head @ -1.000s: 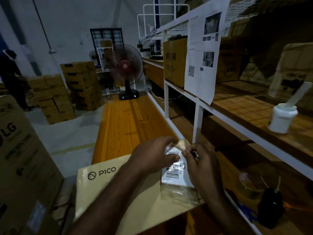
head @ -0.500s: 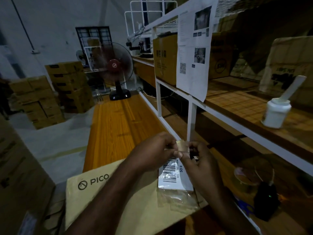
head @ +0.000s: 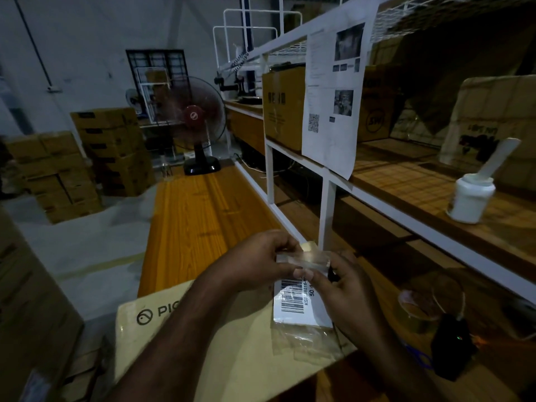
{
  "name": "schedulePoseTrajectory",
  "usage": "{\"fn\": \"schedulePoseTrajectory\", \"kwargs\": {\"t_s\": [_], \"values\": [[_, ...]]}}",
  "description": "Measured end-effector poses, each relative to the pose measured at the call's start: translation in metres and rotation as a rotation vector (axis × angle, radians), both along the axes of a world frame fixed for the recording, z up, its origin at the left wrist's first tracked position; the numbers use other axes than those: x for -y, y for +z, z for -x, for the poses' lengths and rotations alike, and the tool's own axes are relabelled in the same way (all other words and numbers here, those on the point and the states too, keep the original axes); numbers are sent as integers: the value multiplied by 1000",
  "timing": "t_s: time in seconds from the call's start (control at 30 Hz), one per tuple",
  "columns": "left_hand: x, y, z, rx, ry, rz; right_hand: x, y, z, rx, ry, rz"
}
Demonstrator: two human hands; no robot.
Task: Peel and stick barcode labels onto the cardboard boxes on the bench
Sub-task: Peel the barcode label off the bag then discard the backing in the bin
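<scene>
Head view: two hands are working close together above a box at the near end of the tabletop (head: 191, 216).
Left hand (head: 258, 259): fingers are curling in and pinching the clear film (head: 309, 258) at the label's top edge.
Right hand (head: 348, 291): thumb and fingertips are pinching the barcode label (head: 293, 301) at its upper right corner.
Barcode label: it is hanging upright between both hands, over the right part of the box, with crinkled film trailing below it.
Cardboard box (head: 232, 358): it is lying flat at the near edge, its printed logo showing partly behind the left forearm.
Fan (head: 197, 123): it is standing at the far end of the tabletop.
Stacked boxes (head: 110, 146): they are sitting on the floor at the far left.
Shelf (head: 406, 181): it is running along the right, with a paper sheet (head: 333, 97) hanging from its frame.
White jar (head: 471, 195): it is standing on the shelf with a stick poking out.
Tape roll (head: 420, 309): it is sitting at the near right, beside a black device (head: 452, 346).
</scene>
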State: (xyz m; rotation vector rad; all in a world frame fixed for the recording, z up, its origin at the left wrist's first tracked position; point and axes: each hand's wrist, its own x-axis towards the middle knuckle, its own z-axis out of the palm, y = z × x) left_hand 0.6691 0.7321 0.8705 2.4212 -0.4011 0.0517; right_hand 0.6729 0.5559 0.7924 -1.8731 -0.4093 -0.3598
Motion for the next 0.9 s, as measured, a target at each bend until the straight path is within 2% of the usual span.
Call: {"fn": "schedulePoseTrajectory", "kwargs": {"t_s": [0.2, 0.4, 0.5, 0.7, 0.9], "values": [[-4, 5, -1, -68, -8, -5, 4, -3, -2, -5, 21, 3], [-10, 5, 1, -97, -13, 138, 6, 1, 4, -135, 66, -91], [-10, 6, 2, -97, -10, 139, 8, 0, 6, -158, 97, -53], [-11, 6, 3, -85, -65, 198, 6, -4, 5, -132, 76, 35], [-15, 6, 5, -179, -143, 229, 7, -5, 10, 16, 38, 121]]}}
